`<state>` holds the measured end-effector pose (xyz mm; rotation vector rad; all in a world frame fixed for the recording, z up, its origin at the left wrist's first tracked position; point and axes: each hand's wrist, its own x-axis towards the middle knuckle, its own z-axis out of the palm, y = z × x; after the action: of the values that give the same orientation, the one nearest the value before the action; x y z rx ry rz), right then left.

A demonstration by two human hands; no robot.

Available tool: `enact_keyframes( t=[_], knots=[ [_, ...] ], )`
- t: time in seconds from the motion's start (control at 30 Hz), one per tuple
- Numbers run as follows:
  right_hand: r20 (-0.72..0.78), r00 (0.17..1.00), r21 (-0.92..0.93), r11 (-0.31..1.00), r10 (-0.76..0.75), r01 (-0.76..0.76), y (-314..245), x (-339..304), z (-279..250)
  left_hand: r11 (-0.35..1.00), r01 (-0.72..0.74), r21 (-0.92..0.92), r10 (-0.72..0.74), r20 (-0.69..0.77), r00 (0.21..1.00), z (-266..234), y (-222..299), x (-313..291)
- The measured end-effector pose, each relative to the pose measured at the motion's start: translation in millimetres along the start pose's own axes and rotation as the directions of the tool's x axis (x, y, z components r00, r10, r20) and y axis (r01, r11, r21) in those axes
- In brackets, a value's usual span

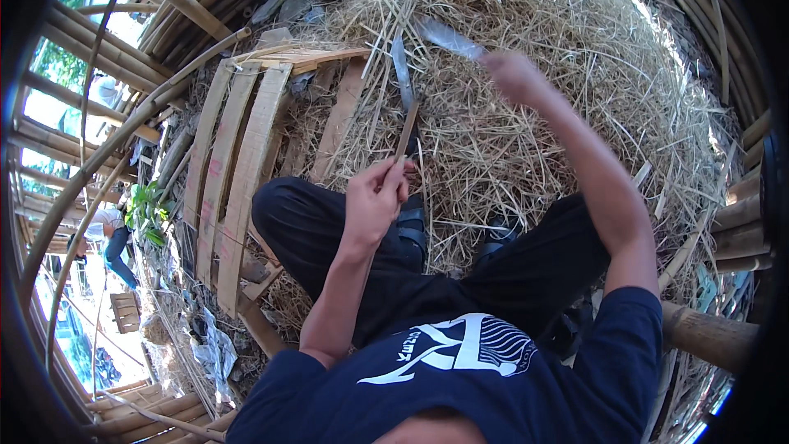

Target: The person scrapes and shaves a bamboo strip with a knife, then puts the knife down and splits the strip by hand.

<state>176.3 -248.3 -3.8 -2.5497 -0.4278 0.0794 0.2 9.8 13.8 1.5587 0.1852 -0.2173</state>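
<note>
My left hand (374, 197) is closed around the lower end of a thin bamboo strip (406, 127) that stands up in front of my knees. My right hand (511, 76) is raised farther out and blurred by motion; it grips the handle of a broad knife (448, 37) whose blade points left, above the top of the strip. A second grey blade-like shape (401, 70) shows just over the strip's upper end. I sit with dark trousers and dark sandals (411, 222), feet resting on shavings.
A big heap of straw-like bamboo shavings (575, 90) fills the ground ahead and to the right. A slatted bamboo panel (238, 156) lies at my left. Bamboo poles (99, 90) frame the left side, more poles (740, 222) at right. Another person (115, 234) stands far left.
</note>
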Motion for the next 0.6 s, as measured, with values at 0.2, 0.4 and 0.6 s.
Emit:
enact_keyframes(
  t=[0.2,0.4,0.6],
  knots=[
    [-0.338,0.921,0.202,0.97,0.196,-0.132,21,-16,-59,0.998,0.014,-0.066,-0.017,-0.042,0.999,-17,3,-17],
    [0.257,0.954,0.161,0.98,-0.154,0.115,-91,-55,-3,0.982,-0.115,0.152,0.122,-0.043,0.992,-5,-7,0],
    [0.212,0.913,0.145,0.935,-0.35,0.325,-88,-74,33,0.924,-0.222,0.31,0.257,-0.074,0.964,6,-2,1]
  ],
)
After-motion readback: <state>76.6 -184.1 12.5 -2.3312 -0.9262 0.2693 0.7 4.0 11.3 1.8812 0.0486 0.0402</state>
